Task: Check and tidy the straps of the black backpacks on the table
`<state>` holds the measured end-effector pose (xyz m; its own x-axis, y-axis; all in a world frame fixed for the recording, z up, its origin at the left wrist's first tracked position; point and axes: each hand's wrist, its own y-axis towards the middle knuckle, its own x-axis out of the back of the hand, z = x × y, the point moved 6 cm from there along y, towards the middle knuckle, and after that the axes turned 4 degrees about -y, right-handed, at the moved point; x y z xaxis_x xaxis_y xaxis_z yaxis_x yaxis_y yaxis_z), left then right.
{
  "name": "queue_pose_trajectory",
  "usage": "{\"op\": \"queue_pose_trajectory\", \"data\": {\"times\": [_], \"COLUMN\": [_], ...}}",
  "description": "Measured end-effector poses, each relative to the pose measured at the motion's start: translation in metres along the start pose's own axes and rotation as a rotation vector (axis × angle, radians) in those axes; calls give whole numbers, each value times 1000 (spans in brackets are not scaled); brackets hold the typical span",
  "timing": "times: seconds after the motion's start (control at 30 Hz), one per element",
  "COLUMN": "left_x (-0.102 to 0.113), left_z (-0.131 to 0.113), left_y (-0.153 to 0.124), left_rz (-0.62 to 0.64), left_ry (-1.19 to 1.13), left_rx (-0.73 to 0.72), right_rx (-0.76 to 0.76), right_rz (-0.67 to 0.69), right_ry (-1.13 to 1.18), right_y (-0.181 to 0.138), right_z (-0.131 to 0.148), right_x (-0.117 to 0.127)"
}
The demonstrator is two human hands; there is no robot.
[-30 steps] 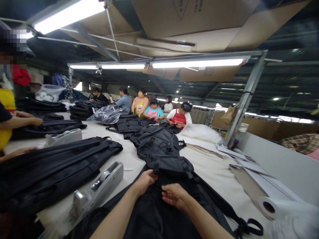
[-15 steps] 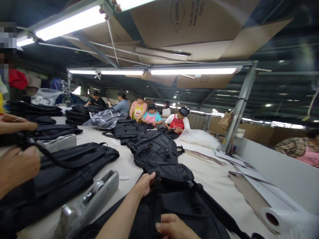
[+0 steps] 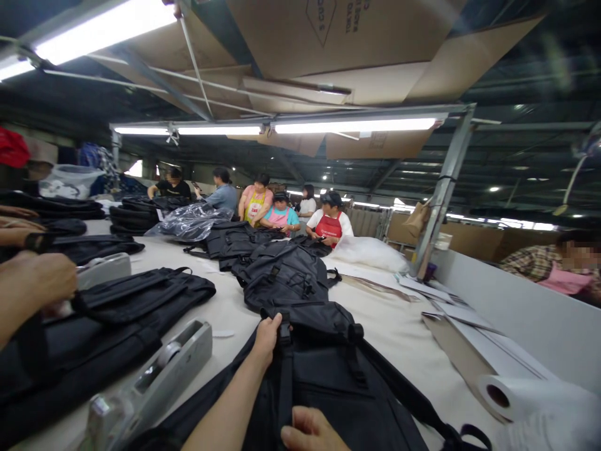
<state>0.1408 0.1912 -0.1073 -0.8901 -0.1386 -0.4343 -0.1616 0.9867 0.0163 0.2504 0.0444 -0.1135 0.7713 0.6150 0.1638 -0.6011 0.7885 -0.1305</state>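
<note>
A black backpack lies on the table directly in front of me, its straps spread to both sides. My left hand is closed at the black buckle near its top flap, thumb against the buckle's edge. Lower down, my right hand pinches the black webbing strap that runs down from this buckle; its fingertips partly hide the strap. A second buckle sits untouched to the right on the same bag.
More black backpacks stretch away along the table. Left stand a grey tape dispenser and another backpack, handled by a co-worker's hand. Cardboard sheets and a white plastic roll lie right. Several people work at the far end.
My view has shifted slightly, so the scene sits further left and higher. Both my hands keep their places on the buckle and strap. The co-worker's near hand has moved up.
</note>
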Motion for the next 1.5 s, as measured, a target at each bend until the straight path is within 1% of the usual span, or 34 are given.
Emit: {"op": "queue_pose_trajectory", "data": {"times": [0.07, 0.17, 0.23, 0.3, 0.37, 0.4, 0.47, 0.53, 0.6, 0.63, 0.7, 0.77, 0.87, 1.0, 1.1, 1.17, 1.3, 1.4, 1.5], "left_x": [3, 5, 5, 3, 0, -3, -8, -15, -20, -21, -22, -22, -20, -18, -17, -19, -28, -33, -33], "left_z": [2, 4, 4, 0, -5, -9, -16, -23, -30, -33, -41, -47, -51, -44, -39, -38, -38, -37, -36], "left_y": [4, 10, 12, 12, 7, 4, -6, -17, -26, -28, -26, -19, -8, -3, 1, 7, 22, 30, 33], "left_rz": [-44, -91, -96, -72, -19, 21, 132, 257, 343, 358, 339, 295, 247, 226, 220, 214, 208, 196, 179], "left_ry": [11, 34, 47, 57, 73, 85, 120, 167, 218, 236, 250, 244, 232, 220, 211, 204, 214, 237, 265], "left_rx": [0, -1, -9, -25, -39, -41, -35, -27, -43, -67, -142, -219, -264, -207, -137, -91, -31, -9, 19], "right_rx": [11, 46, 49, 49, 54, 51, 12, -65, -149, -180, -224, -247, -283, -295, -391, -418, -352, -249, -177], "right_rz": [11, -40, -62, -24, 3, -5, -67, -136, -144, -130, -100, -85, -71, -185, -219, -236, -320, -391, -450], "right_ry": [17, -21, -17, 80, 155, 150, 51, -74, -166, -194, -222, -255, -300, -257, -199, -240, -362, -408, -479], "right_y": [-2, -6, -7, -5, -1, 2, 6, 9, 9, 9, 9, 9, 11, 18, 24, 29, 37, 38, 37], "right_z": [4, 8, 6, 0, -5, -6, -4, 2, 9, 11, 12, 10, 13, 28, 18, 6, -11, -13, -14], "right_x": [0, 4, 5, 0, -4, -4, -1, 4, 7, 8, 10, 17, 33, 59, 60, 55, 49, 49, 51]}}
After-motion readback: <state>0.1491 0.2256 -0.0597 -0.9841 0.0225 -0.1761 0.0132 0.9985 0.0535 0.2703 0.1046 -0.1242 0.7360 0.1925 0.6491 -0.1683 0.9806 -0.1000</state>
